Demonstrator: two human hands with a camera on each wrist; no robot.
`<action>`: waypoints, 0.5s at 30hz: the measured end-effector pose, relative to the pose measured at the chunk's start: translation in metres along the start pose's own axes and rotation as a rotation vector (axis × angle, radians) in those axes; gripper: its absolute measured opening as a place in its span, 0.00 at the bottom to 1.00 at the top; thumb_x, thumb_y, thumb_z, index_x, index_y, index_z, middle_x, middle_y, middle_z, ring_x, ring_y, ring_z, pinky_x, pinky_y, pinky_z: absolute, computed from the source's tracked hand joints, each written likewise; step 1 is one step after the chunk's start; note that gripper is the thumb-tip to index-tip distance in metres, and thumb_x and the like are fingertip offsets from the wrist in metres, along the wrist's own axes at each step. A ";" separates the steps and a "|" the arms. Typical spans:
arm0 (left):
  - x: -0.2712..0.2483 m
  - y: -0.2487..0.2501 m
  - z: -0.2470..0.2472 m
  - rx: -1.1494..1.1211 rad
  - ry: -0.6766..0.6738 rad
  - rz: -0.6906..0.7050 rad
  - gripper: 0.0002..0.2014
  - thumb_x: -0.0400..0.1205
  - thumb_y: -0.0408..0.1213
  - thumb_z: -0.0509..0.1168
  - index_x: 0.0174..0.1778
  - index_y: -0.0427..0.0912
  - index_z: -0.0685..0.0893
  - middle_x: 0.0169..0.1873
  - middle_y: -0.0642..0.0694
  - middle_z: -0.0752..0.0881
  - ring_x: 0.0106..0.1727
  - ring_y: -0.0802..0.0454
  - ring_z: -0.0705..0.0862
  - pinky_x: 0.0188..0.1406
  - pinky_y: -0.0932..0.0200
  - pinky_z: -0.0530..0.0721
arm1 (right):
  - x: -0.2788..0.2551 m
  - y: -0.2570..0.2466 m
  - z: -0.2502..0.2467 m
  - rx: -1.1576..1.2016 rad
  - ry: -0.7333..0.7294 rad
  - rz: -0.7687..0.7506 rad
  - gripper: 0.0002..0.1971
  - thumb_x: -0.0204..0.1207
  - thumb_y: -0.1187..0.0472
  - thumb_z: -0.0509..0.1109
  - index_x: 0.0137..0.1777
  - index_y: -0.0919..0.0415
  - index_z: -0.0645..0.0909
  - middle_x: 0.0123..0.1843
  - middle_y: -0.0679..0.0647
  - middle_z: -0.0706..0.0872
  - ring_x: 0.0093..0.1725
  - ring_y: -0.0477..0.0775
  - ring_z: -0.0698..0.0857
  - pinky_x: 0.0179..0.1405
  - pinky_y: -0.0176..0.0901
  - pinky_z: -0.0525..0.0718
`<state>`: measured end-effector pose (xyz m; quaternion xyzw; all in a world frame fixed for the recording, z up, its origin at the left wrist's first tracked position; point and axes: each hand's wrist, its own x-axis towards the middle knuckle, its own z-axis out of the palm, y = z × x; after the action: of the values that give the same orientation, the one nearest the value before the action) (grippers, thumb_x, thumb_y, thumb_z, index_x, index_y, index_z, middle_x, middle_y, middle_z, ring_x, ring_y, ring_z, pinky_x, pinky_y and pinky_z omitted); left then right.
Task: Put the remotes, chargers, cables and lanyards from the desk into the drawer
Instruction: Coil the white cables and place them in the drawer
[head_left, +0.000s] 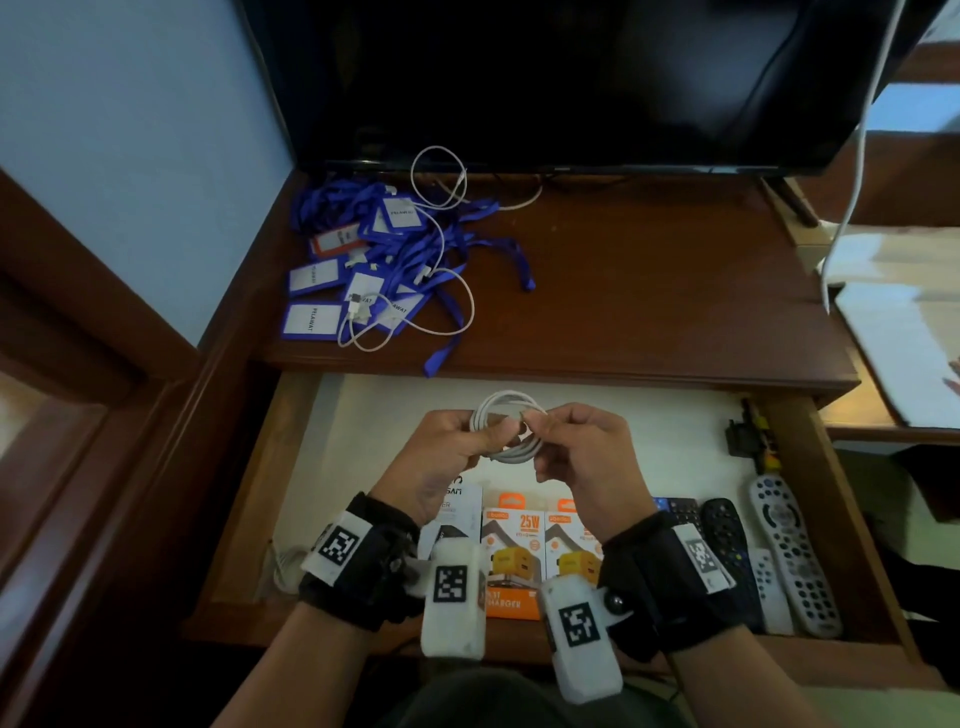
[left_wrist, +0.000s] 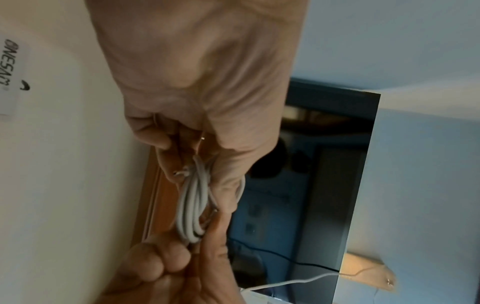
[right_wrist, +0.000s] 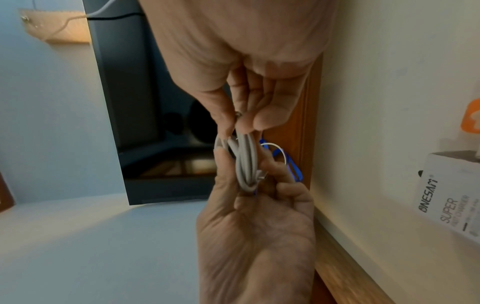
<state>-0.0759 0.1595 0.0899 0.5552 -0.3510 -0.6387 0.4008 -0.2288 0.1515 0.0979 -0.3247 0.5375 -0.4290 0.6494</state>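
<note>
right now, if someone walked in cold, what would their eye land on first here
Both hands, the left hand and the right hand, pinch a coiled white cable over the open drawer. Behind them, on the desk, lies a heap of blue lanyards with a loose white cable over it. In the drawer, orange charger boxes sit in the middle and remotes lie at the right.

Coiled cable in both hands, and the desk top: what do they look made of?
Coiled cable: white, smooth plastic or rubber jacket, judging by its soft, even loops; both the left hand and right hand pinch it. Desk top: reddish-brown wood or veneer, slightly glossy.
</note>
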 end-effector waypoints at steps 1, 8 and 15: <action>0.000 0.000 -0.001 -0.021 -0.016 0.008 0.15 0.65 0.49 0.76 0.40 0.43 0.92 0.36 0.41 0.85 0.38 0.45 0.71 0.38 0.58 0.68 | 0.001 0.000 0.000 0.000 -0.010 0.005 0.07 0.73 0.67 0.75 0.41 0.73 0.83 0.28 0.63 0.81 0.23 0.54 0.76 0.23 0.43 0.78; 0.007 0.002 -0.011 -0.147 0.027 -0.003 0.05 0.67 0.41 0.73 0.32 0.44 0.91 0.30 0.48 0.81 0.32 0.57 0.72 0.35 0.61 0.68 | 0.008 0.001 0.008 -0.029 -0.070 0.007 0.07 0.75 0.66 0.73 0.42 0.72 0.81 0.30 0.62 0.79 0.23 0.54 0.75 0.23 0.42 0.76; 0.013 0.005 -0.038 0.079 0.143 0.056 0.06 0.79 0.32 0.70 0.49 0.40 0.90 0.38 0.45 0.90 0.30 0.66 0.81 0.30 0.76 0.76 | 0.016 0.005 0.017 -0.191 -0.120 0.020 0.08 0.75 0.65 0.75 0.38 0.67 0.80 0.30 0.58 0.82 0.23 0.53 0.76 0.24 0.43 0.78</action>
<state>-0.0384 0.1457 0.0833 0.6046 -0.3618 -0.5719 0.4202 -0.2099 0.1378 0.0906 -0.4049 0.5393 -0.3492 0.6506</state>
